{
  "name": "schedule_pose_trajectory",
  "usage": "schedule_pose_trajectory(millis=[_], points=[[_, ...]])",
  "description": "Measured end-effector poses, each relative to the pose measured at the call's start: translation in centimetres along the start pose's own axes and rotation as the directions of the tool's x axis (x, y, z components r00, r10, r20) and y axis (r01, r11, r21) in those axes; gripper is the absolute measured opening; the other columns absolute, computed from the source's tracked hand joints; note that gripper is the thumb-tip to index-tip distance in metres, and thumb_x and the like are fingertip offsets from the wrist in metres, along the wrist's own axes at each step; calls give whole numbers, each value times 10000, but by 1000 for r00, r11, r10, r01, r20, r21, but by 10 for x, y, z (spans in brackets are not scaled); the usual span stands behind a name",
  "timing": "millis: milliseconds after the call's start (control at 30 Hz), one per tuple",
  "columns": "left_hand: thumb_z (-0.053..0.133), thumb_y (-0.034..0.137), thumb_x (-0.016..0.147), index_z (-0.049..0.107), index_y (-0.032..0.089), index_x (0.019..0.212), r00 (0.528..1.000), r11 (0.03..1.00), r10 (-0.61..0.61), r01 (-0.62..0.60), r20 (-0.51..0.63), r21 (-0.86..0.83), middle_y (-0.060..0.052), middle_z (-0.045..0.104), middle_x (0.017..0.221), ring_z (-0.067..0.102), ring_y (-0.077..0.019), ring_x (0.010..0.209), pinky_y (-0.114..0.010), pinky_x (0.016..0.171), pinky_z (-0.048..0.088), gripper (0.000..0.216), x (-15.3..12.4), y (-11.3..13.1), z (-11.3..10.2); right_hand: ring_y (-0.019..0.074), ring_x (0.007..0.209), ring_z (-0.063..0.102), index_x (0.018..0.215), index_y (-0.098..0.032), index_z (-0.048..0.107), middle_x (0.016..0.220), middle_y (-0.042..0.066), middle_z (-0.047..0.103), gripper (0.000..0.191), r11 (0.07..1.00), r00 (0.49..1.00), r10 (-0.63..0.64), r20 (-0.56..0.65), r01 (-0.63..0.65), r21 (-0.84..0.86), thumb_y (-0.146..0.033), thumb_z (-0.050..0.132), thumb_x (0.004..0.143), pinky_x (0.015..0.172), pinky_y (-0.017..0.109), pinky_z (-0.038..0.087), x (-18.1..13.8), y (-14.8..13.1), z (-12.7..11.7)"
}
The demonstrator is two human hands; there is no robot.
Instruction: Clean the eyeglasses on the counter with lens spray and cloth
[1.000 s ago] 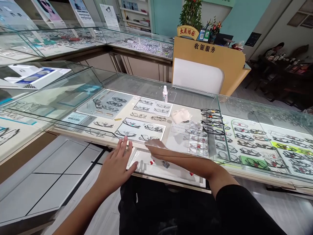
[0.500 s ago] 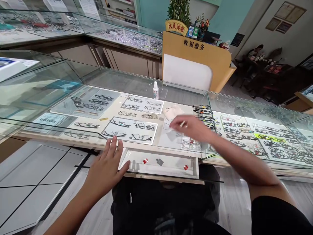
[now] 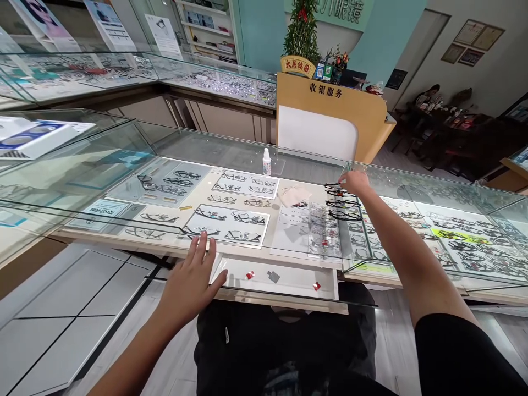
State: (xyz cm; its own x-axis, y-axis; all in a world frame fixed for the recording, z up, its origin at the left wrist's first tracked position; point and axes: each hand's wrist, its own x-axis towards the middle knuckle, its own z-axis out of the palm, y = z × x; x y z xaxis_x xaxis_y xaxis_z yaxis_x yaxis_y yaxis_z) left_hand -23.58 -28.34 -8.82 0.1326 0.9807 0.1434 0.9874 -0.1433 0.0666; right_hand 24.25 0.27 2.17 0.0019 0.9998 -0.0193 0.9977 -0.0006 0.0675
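Observation:
My left hand rests at the front edge of the glass counter, fingers stretched and apart, with nothing in it. Its fingertips are close to the glasses frames lying on a white sheet. My right hand reaches to the far end of a row of dark eyeglasses. Its fingers look pinched at the temple of the rearmost eyeglasses, though the exact grip is small in view. A pinkish cloth lies left of the row, and a white spray bottle stands behind it.
Below the counter an open drawer holds red-and-white pieces and a grey piece. Upright glass panes border the counter. More eyeglasses fill the right case. A cashier desk stands beyond.
My right hand has moved from over the cloth, away and to the right, to the far eyeglasses of the row. My left hand stays at the edge. The view has tilted up slightly.

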Motion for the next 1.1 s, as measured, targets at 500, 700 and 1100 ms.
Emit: schedule_pose_trajectory(millis=[500, 700, 1100], points=[[335, 542, 1066, 318, 23, 1718, 999, 999, 1, -3, 45, 41, -270, 191, 1817, 161, -419, 1714, -548, 1096, 545, 834, -1, 3, -6, 198, 779, 633, 1155, -175, 809, 832, 58, 705, 335, 877, 950, -158, -268, 260, 404, -387, 608, 991, 736, 319, 423, -102, -59, -62], [360, 456, 1044, 309, -6, 1710, 996, 999, 11, -15, 92, 45, -270, 131, 1827, 137, -426, 1716, -534, 1076, 562, 813, 0, 4, -11, 165, 673, 533, 975, -290, 818, 722, -4, 563, 171, 629, 854, -517, 57, 334, 702, -423, 725, 920, 648, 300, 378, -207, -116, -59], [412, 414, 1024, 299, -14, 1711, 992, 999, -11, 7, 122, 32, -248, 79, 1838, 123, -433, 1716, -556, 1113, 555, 818, 1, 8, -15, 238, 1002, 710, 1106, -256, 804, 1039, 48, 796, 210, 769, 795, -521, 311, 281, 574, -290, 628, 996, 796, 332, 463, -239, -146, 102]])
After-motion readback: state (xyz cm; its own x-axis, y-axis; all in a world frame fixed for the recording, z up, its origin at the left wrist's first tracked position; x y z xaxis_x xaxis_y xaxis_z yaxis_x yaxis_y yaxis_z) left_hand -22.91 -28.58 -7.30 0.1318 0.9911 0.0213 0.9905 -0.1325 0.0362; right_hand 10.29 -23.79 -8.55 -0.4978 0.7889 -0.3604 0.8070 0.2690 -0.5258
